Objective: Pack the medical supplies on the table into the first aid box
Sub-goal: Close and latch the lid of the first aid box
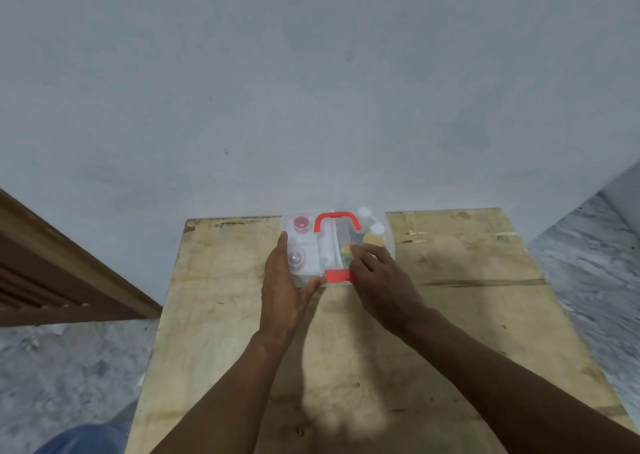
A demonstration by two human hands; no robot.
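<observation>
A clear plastic first aid box (388,231) with a red handle (337,219) and a red front latch (339,275) lies at the far edge of the wooden table (467,315), its lid down. Through the lid I see two red-capped jars (300,223), white packets and two white-capped bottles (375,233), one with yellow content. My left hand (282,287) lies along the box's left side with straight fingers, thumb near the latch. My right hand (377,280) rests on the lid's right half, fingers straight, beside the latch.
The table stands against a pale grey wall (311,89). A brown wooden door frame (52,273) is at the left and speckled grey floor (588,263) lies on both sides. A bit of blue cloth (86,439) shows at the bottom left.
</observation>
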